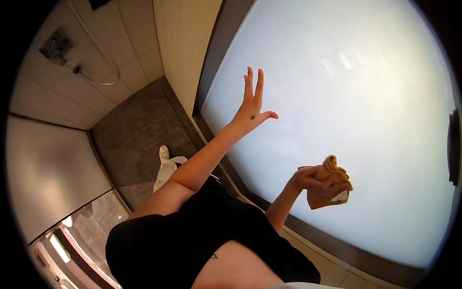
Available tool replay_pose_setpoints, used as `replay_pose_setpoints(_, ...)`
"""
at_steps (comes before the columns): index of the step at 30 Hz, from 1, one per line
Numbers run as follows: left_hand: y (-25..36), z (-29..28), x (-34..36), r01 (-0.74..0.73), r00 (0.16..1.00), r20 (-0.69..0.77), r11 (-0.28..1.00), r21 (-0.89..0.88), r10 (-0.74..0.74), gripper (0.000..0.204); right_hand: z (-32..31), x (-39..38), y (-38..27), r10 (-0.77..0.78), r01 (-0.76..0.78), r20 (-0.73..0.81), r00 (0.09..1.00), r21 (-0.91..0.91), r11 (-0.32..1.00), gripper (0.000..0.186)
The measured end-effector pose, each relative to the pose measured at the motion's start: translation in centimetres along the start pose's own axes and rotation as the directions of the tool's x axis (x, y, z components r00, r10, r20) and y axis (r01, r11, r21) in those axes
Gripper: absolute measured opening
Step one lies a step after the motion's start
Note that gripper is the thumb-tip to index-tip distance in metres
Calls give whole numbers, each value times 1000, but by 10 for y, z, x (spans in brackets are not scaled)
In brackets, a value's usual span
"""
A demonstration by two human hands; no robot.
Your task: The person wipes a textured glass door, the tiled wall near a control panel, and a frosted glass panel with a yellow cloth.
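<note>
My left hand [251,103] is raised before a large frosted glass panel [375,125], with fingers stretched out and thumb spread. It holds nothing; whether it touches the glass I cannot tell. Lower and to the right, my right hand [308,179] grips a folded yellow-brown cloth [319,199]. The cloth is bunched in several layers, and a small white patch shows at its lower edge near my fingers. Behind the cloth is the pale glass surface, and any contact between the two is unclear.
A dark metal frame [215,55] borders the glass, and a dark handle [453,147] sits at its far right. On the tiled wall at upper left hangs a shower fitting [56,46] with a hose. Dark stone floor [134,115] and a pale partition [53,168] lie left.
</note>
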State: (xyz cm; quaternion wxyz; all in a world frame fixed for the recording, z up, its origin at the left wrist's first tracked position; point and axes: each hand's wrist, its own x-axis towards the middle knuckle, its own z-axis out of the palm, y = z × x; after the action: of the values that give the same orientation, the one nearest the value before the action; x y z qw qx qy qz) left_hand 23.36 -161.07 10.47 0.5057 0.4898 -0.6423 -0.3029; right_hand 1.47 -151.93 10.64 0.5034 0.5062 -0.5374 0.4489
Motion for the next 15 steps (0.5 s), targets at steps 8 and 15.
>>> replay_pose_setpoints(8,-10,-11,0,-26,1000,-6,999,-45,25,131,19,-70,-36,-145,94,285,948,187,978,48)
replay_pose_setpoints(15,-38,2,0,-72,997,5,997,24,72,118,54,-149,-94,-341,110,672,657,362,926,33)
